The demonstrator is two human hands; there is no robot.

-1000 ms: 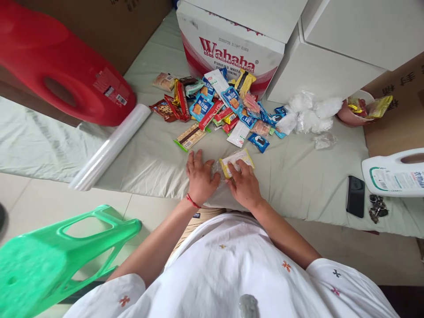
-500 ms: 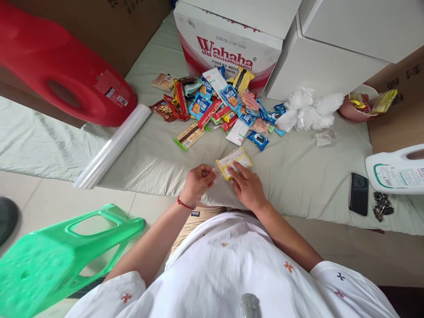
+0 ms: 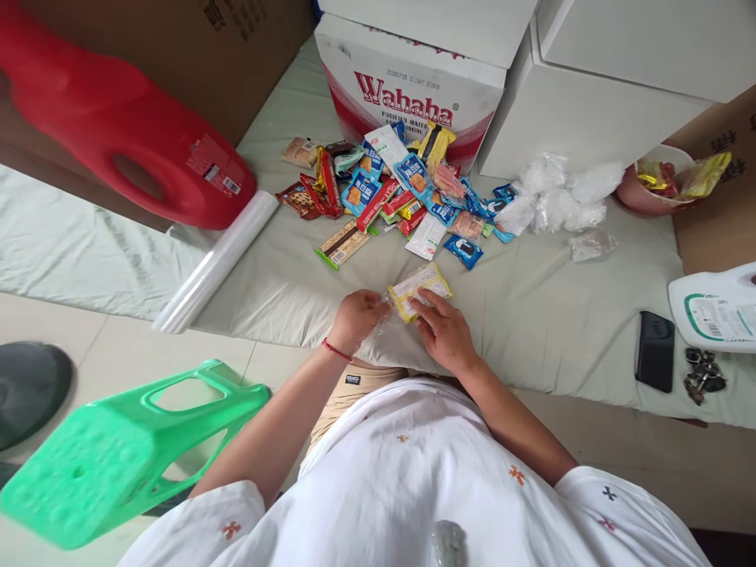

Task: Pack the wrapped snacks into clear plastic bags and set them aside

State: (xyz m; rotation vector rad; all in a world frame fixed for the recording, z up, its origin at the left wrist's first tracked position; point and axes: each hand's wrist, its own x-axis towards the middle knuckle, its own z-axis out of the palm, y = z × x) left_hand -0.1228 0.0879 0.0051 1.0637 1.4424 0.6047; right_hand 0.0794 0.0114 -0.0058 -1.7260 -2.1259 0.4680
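A yellow-and-white snack packet [image 3: 412,285] lies at the near edge of the cloth-covered surface, with clear plastic film about its left end. My right hand [image 3: 444,331] is on the packet, fingertips pressed over its lower right part; its thumb is not plainly seen. To the left, my left hand [image 3: 357,319] is closed in a pinch on the clear plastic film [image 3: 385,305], just beside the packet's end. How far the film wraps round the packet is hard to make out. Beyond both hands spreads a pile of wrapped snacks [image 3: 413,173] in blue, red, yellow and white.
Clear plastic bundles [image 3: 552,193] sit right of the pile, near a pink basket [image 3: 646,189]. A plastic film roll [image 3: 218,260] and a red jug [image 3: 194,169] stand left. A phone [image 3: 654,350], keys [image 3: 702,376] and white bottle [image 3: 717,311] lie right. A green stool [image 3: 106,449] is below left.
The view has shifted slightly, so the surroundings sit a little further right. My left hand has turned a little at the film; my right hand stays on the packet.
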